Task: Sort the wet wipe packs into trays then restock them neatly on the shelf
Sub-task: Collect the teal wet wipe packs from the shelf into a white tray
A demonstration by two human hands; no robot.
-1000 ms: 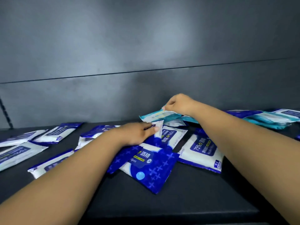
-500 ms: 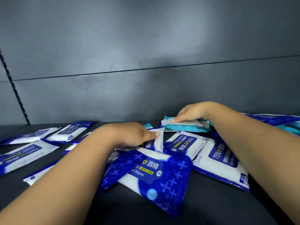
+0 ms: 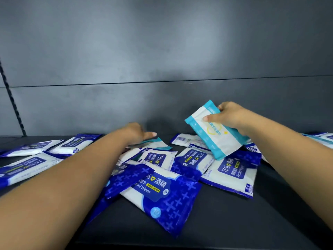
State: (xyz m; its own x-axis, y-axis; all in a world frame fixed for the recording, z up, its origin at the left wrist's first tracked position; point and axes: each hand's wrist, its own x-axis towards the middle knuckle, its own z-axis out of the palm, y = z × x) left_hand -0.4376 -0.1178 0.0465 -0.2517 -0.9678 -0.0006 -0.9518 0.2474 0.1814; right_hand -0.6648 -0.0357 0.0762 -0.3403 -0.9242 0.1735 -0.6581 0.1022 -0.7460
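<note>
Two colours of pack: blue alcohol-wipe packs and teal packs lie mixed on the dark shelf (image 3: 225,219).
Progress: early, by my judgement; no tray is in view, and the packs lie loose, overlapping and at all angles, so nearly all the sorting and the whole restocking remain.
Right hand (image 3: 232,117): grips one teal pack (image 3: 214,131) by its far end, thumb across the face, and holds it tilted in the air above the heap.
Left hand (image 3: 134,134): reaches forward over the pile, fingers loosely out, fingertips at a second teal pack (image 3: 155,143) lying flat near the back of the shelf; it has hold of nothing that I can see.
Teal count: two clear; more teal edges show at the far right, too cut off to count.
Blue count: about ten visible, with the large blue pack (image 3: 162,193) nearest, three or four in the centre, four at the left; some are partly hidden under arms or other packs.
Trays: none seen.
</note>
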